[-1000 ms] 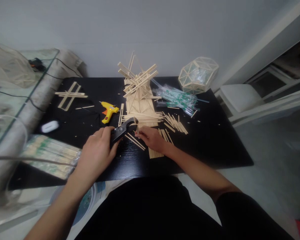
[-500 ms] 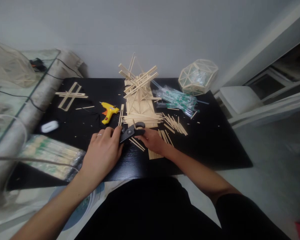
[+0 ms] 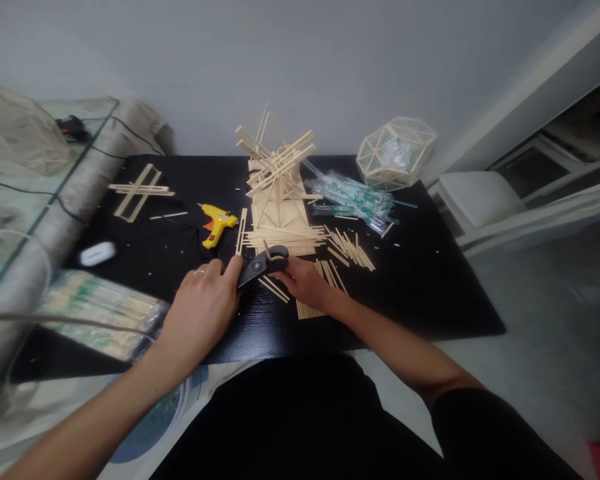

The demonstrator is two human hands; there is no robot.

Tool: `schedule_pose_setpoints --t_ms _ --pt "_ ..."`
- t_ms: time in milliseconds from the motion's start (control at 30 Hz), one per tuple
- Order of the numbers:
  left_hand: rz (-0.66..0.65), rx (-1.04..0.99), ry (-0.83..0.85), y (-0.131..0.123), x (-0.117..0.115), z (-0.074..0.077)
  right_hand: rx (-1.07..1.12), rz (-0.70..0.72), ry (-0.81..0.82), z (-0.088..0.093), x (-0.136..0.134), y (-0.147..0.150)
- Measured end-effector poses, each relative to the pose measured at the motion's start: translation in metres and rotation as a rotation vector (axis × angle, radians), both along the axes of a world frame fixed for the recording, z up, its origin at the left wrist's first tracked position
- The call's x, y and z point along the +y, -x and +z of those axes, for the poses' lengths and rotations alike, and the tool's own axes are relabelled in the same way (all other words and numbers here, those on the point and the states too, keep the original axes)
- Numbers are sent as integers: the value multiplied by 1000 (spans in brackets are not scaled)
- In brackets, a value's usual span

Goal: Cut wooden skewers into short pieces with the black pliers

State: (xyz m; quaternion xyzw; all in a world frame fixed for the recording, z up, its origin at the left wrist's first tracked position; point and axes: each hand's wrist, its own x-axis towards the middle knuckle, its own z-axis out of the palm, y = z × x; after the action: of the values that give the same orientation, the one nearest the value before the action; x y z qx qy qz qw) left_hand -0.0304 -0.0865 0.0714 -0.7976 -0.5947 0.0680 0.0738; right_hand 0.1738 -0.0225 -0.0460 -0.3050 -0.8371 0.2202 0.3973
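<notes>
Cutter (image 3: 257, 266) above the counter (image 3: 420, 287), gripped in the left hand (image 3: 203, 300); the right hand (image 3: 307, 283) pinches a stick (image 3: 267, 249) at its jaws. Green print on the packs (image 3: 355, 197) is too blurred to read.

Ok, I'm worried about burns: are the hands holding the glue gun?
No, the yellow glue gun lies ungripped on the black table beyond the left hand.

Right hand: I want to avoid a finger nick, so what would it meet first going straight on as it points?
The right hand would likely first meet the black pruning shears, gripped by the left hand, though depth there is unclear.
</notes>
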Motion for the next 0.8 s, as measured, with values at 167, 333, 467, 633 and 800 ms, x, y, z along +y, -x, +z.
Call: schedule_pose_setpoints --t_ms 167,333,467,633,800 --pt "-5 52 -14 2 0 0 30 12 11 1 -1 1" --pt "28 73 0 1 1 1 2 2 22 0 0 2" --pt "40 55 15 4 3 -1 -3 -11 32 1 -2 2" --pt "29 -29 -7 14 7 -3 22 9 122 13 -2 -1" --pt "127 -166 -71 29 6 -7 84 53 306 34 5 -14"
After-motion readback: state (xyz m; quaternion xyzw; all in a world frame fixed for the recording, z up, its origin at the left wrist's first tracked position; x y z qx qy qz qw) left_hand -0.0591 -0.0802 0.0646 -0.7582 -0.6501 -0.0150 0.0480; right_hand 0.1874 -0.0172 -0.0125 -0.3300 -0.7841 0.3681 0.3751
